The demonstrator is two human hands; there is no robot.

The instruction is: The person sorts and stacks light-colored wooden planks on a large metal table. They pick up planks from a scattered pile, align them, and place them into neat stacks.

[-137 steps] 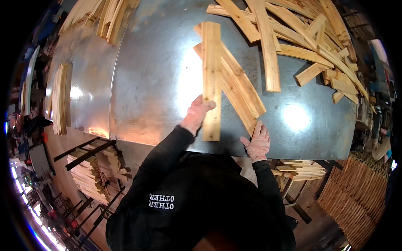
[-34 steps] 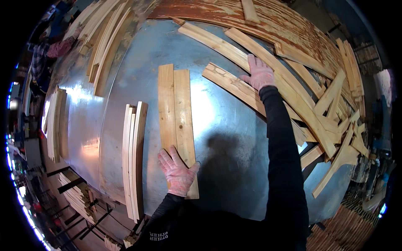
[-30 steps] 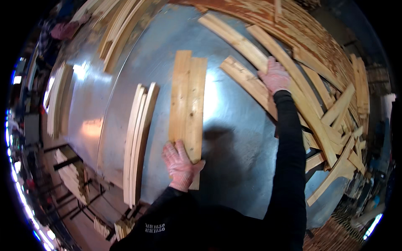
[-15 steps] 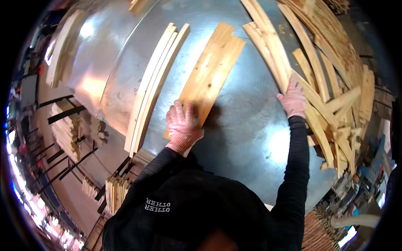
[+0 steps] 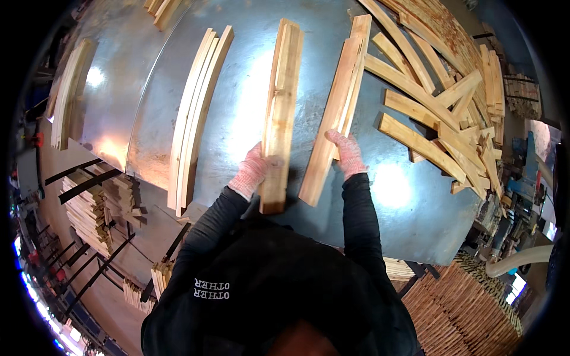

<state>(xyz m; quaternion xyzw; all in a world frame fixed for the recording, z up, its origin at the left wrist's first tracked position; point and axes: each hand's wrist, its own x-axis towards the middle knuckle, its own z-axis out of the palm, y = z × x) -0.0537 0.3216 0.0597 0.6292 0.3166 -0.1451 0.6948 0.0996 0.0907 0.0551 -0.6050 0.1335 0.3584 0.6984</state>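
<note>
My left hand (image 5: 252,173), in a pale glove, grips the near part of a pair of wooden boards (image 5: 283,101). The pair is turned partly on edge, and most of the fingers are hidden behind it. To its right, my gloved right hand (image 5: 347,155) is closed round the near part of a second pair of boards (image 5: 333,118), which slants away to the far right. One board of that pair reaches farther out than the other. A gap of bare metal separates the two pairs, and both are at the metal table (image 5: 237,142).
Several narrow strips (image 5: 199,118) lie side by side left of my hands. A jumbled heap of wood pieces (image 5: 457,130) covers the table's right side. Beyond the left edge stands a rack of stacked wood (image 5: 86,207). Stacked slats (image 5: 457,308) fill the lower right.
The left boards, flat under my spread hand before, are now gripped and tipped toward their edge. My right hand has brought its boards leftward from beside the heap.
</note>
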